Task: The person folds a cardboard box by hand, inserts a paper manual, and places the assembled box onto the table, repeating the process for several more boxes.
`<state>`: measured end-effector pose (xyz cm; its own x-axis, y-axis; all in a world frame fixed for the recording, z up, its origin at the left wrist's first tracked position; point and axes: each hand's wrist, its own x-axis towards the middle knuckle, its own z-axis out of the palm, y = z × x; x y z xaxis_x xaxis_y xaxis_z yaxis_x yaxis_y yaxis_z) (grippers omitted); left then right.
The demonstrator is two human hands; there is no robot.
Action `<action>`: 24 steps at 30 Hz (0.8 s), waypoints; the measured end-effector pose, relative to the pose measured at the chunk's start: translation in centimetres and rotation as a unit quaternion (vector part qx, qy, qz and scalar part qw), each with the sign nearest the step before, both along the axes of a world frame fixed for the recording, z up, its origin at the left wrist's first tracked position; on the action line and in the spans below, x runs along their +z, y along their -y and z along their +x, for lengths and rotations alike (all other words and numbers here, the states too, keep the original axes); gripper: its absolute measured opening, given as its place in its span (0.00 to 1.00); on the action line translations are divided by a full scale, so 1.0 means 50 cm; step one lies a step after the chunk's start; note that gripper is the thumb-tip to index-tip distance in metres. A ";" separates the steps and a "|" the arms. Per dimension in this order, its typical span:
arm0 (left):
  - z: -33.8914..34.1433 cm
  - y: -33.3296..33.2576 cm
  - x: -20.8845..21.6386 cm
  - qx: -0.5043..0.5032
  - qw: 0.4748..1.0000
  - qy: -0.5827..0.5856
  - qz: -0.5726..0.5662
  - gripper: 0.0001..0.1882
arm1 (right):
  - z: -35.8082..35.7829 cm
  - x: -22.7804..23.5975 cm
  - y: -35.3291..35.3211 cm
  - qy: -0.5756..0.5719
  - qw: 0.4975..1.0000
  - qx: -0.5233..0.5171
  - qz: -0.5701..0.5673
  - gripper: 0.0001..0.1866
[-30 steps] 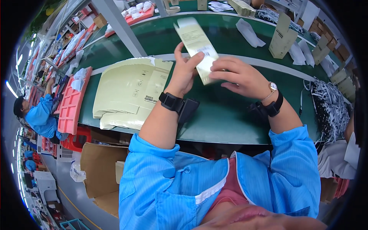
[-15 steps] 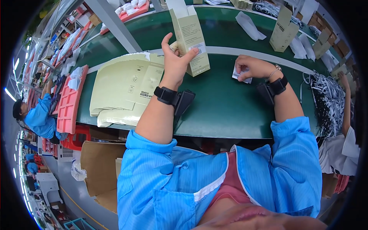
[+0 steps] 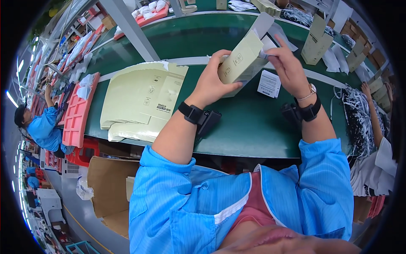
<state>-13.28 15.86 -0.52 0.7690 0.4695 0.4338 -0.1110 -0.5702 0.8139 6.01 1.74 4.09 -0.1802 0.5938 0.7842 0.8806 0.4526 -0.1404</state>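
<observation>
My left hand [image 3: 213, 82] is wrapped round a pale yellow-green carton [image 3: 241, 59], tilted with its open end up to the right. A grey-white flap [image 3: 263, 23] stands out from that end. My right hand [image 3: 291, 72] is at the carton's mouth, thumb and fingers bent together at its edge and one finger raised. A whitish, dark-edged thin piece shows by its fingertips; I cannot make out what it is. Below the carton, a small stack of white printed cards [image 3: 269, 84] lies on the green table [image 3: 237, 127].
Flat, unfolded cartons [image 3: 135, 99] are piled at left, beside a pink tray [image 3: 78, 114]. Standing cartons [image 3: 317, 40] and white wrapped pieces [image 3: 332, 55] are at the back right. Shredded paper [image 3: 359, 114] heaps up at right, near another person's arm [image 3: 374, 114]. A metal post [image 3: 131, 31] rises at back left.
My right hand has left the white cards and moved up to the carton's open end. My left hand has tipped the carton rightward and brought it closer to the right hand.
</observation>
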 end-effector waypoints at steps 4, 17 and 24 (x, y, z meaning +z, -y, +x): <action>0.002 0.002 0.002 0.007 0.999 0.024 0.037 0.40 | -0.018 0.013 0.010 0.046 0.993 -0.077 -0.077 0.11; 0.012 0.013 -0.001 0.043 0.986 0.006 0.159 0.39 | 0.005 0.011 0.024 0.029 0.982 -0.029 -0.183 0.12; -0.008 -0.014 -0.001 0.162 0.951 0.066 0.254 0.40 | -0.044 -0.006 -0.013 -0.103 0.987 -0.061 -0.102 0.12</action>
